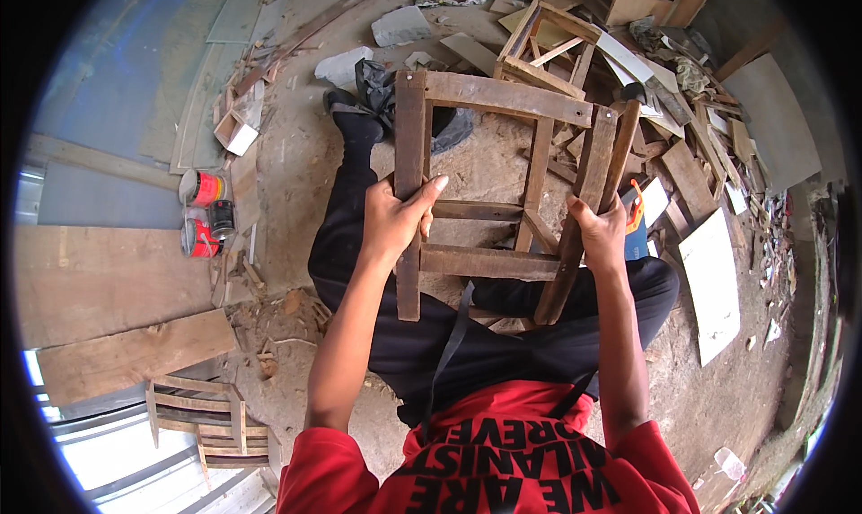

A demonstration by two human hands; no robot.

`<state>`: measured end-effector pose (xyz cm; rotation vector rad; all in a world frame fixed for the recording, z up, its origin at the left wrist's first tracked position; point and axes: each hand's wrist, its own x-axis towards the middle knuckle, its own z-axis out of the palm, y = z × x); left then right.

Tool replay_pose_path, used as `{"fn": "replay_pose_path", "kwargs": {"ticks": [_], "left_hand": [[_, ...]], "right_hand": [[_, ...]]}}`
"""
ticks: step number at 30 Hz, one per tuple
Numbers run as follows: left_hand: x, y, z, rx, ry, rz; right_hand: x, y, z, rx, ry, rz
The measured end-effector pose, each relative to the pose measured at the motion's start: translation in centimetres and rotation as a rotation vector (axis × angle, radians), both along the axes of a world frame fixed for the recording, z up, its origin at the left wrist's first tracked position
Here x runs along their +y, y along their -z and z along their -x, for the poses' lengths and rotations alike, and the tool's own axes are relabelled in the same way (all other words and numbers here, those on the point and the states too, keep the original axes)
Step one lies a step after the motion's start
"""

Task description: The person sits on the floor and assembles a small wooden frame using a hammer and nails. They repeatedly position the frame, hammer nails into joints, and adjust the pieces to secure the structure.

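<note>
Brown wooden frame [507, 95] held mid-scene over seated person's legs [346, 245]. L hand [393, 222]: fingers wrapped round L post [409, 137]. R hand [602, 233]: fingers gripping frame's R side. Far R: scrap wood pile [691, 177] w/ 2nd frame [543, 77] beside. L: red tins [209, 189], dk can [222, 219]. Near L: slatted wooden pc [238, 420]. R: white sheet [712, 285] on floor [664, 406].

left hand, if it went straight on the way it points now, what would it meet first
The left hand would first meet the left post of the wooden frame, which it grips; beyond, probably the top rail, though depth is unclear.
</note>
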<state>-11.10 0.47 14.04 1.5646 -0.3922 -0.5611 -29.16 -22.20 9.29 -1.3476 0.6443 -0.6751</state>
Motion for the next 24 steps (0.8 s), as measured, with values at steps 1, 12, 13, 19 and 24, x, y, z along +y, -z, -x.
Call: {"fn": "replay_pose_path", "kwargs": {"ticks": [1, 12, 13, 19, 24], "left_hand": [[0.0, 0.5, 0.1, -0.014, -0.001, 0.005], [1.8, 1.3, 1.0, -0.227, -0.009, 0.235], [1.9, 1.1, 1.0, -0.229, -0.013, 0.246], [3.8, 4.3, -0.7, -0.027, 0.113, 0.53], [4.7, 6.3, -1.2, 0.113, 0.15, 0.596]], "right_hand": [[0.1, -0.3, 0.2, 0.022, -0.011, -0.018], [-2.8, 2.1, 1.2, -0.013, 0.218, -0.301], [-3.5, 2.9, 1.3, -0.021, 0.208, -0.311], [-4.5, 6.0, 1.3, 0.046, 0.059, -0.426], [-4.1, 5.0, -0.8, 0.026, -0.235, -0.518]]}}
